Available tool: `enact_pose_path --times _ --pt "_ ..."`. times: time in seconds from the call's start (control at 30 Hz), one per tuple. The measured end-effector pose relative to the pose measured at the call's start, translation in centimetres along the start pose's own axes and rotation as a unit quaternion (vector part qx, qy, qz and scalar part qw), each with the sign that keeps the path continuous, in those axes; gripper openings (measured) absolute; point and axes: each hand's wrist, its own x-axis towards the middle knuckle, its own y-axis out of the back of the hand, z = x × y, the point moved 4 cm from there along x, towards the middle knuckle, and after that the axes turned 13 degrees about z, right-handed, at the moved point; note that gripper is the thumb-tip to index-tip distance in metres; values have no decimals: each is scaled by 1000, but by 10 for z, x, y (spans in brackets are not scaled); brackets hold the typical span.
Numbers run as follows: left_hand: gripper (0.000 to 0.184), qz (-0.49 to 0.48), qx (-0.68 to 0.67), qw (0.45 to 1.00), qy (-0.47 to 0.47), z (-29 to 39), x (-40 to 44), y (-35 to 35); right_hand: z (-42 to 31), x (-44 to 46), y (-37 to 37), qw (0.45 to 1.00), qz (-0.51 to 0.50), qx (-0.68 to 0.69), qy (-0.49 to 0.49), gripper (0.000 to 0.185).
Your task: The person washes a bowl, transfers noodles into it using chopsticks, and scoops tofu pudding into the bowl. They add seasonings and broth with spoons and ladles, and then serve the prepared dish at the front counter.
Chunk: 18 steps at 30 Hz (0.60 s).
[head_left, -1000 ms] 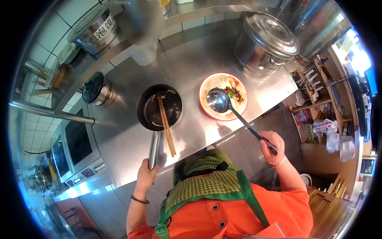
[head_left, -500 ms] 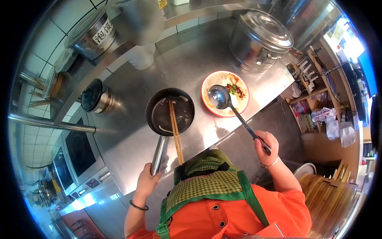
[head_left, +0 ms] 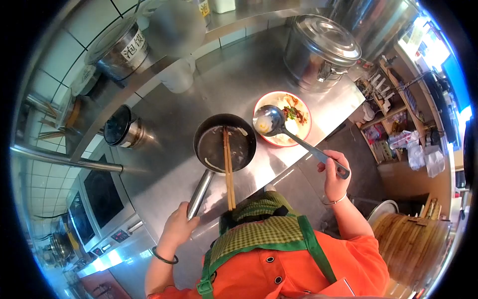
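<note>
My left hand (head_left: 179, 224) is closed round the metal handle of a dark saucepan (head_left: 211, 149), which has a few pale scraps inside. A pair of wooden chopsticks (head_left: 229, 179) lies across the pan, tips inside and thick ends sticking out over the rim toward me. In my right hand (head_left: 336, 175) is the long handle of a metal ladle (head_left: 267, 120). Something pale and shiny sits in the ladle's bowl, which is over the left side of a red-rimmed bowl (head_left: 258, 104). That bowl holds white pieces, chopped greens and a dark red-brown topping.
A large lidded steel pot (head_left: 318, 55) stands at the back right of the steel counter (head_left: 234, 74). On the left are a small pot with a dark lid (head_left: 119, 127) and a metal rail (head_left: 74, 158). A shelf (head_left: 164, 62) with labelled containers runs above. Bamboo steamers (head_left: 413, 244) stand at lower right.
The pan and chopsticks have shifted right, closer to the bowl. My right hand has moved up slightly, and the ladle's head has moved left toward the bowl's rim, turning its contents more into view.
</note>
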Motion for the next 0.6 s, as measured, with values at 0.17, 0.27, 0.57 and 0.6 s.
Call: enact_pose_path --times 0.17,0.27,0.57,0.6 --pt "42 -20 5 1000 -8 4 8 -1 -38 -10 -20 924 -200 -102 311 18" --pt "42 -33 -9 999 -11 -1 9 -5 -45 1 -19 919 -214 -112 310 22" --pt "44 -18 6 999 -28 8 3 1 -43 45 -28 946 -74 -153 275 16" --pt "44 -18 5 999 -26 7 3 1 -38 40 -26 956 -80 -148 241 14"
